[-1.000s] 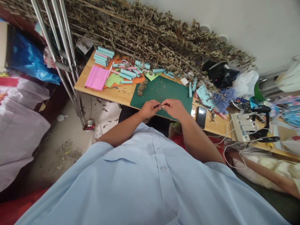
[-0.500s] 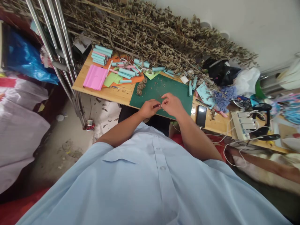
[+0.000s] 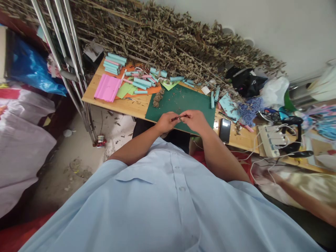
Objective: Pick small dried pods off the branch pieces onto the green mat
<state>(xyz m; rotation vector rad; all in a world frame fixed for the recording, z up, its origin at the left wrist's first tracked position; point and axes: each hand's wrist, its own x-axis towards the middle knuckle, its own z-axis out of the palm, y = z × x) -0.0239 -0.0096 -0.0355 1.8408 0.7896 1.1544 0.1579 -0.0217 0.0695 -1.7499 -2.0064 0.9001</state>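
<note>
Over the near edge of a green cutting mat (image 3: 191, 101), both hands meet with fingertips almost touching. My left hand (image 3: 167, 122) is closed in a pinch, and so is my right hand (image 3: 194, 120). Between the fingertips is a small dark sliver, too small to name. A lump of dried plant matter (image 3: 158, 97) lies on the mat's left part, with crumbs scattered nearby. Rolled blue paper tubes (image 3: 141, 83) and pink ones lie to the left of the mat on orange and green paper sheets.
Dried leafy stalks (image 3: 162, 38) stretch along the back of the wooden table. A phone (image 3: 225, 130), a power strip (image 3: 269, 140) with white cables and purple yarn (image 3: 251, 109) are at the right. Metal crutches (image 3: 70, 66) lean at left. Another person's arm (image 3: 301, 196) shows at lower right.
My right hand's raised fingers have folded down into a pinch against the left fingertips. My left hand has stayed in place. The other person's arm has shifted lower.
</note>
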